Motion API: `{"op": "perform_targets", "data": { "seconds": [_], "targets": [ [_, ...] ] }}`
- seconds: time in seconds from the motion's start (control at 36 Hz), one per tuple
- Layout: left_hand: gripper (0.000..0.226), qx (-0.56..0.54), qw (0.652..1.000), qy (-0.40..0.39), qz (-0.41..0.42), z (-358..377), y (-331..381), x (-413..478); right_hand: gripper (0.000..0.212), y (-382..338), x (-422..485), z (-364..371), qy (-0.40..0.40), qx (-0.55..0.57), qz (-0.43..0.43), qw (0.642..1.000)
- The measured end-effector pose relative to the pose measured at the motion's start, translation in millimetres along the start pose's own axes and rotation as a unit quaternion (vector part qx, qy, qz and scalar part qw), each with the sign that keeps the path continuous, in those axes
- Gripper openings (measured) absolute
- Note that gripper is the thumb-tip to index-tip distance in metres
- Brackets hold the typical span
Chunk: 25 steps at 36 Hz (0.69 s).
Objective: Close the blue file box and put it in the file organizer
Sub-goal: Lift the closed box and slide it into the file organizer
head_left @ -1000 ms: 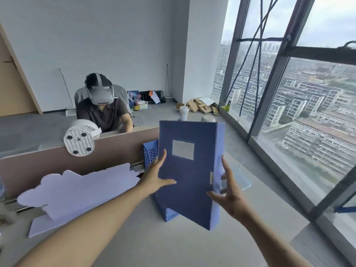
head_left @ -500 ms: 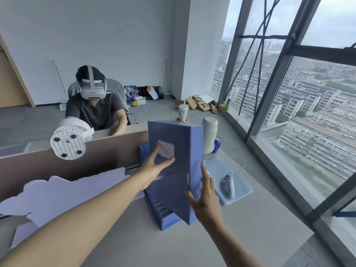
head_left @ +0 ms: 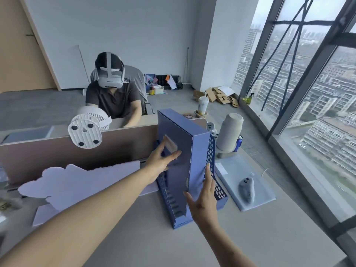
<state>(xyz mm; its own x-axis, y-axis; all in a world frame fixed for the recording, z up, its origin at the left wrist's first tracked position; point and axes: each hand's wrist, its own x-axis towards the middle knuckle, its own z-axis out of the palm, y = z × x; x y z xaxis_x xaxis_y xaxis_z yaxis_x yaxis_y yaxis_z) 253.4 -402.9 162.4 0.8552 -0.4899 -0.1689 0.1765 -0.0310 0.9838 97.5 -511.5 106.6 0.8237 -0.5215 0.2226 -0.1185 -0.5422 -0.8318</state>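
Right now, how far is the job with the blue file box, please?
Done: the blue file box looks closed and stands upright inside the file organizer. In hand: the left hand lies flat on its face and the right hand touches its spine. Left: perhaps a last push in, then letting go.
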Motion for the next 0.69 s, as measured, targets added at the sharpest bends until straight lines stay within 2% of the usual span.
{"op": "perform_targets", "data": {
  "seconds": [0.17, 0.28, 0.5, 0.69],
  "targets": [
    [0.077, -0.009, 1.0, 0.023, -0.013, -3.4, -6.4, 6.0, 0.095, 22.3, 2.7, 34.1, 0.001, 0.056, 0.064, 0.996],
    [0.089, -0.026, 0.999, 0.015, -0.023, -6.1, -14.6, 7.4, 0.095, 35.2, 2.0, 49.7, 0.005, 0.077, 0.082, 0.994],
    [0.098, -0.03, 0.999, -0.018, -0.04, -7.2, -38.0, -3.2, 0.091, 64.5, -11.1, 64.4, -0.001, 0.057, 0.128, 0.99],
    [0.087, -0.025, 0.999, -0.005, -0.037, 0.0, -55.0, -12.9, 0.085, 80.6, -20.7, 72.6, -0.024, 0.027, 0.144, 0.989]
  ]
}}
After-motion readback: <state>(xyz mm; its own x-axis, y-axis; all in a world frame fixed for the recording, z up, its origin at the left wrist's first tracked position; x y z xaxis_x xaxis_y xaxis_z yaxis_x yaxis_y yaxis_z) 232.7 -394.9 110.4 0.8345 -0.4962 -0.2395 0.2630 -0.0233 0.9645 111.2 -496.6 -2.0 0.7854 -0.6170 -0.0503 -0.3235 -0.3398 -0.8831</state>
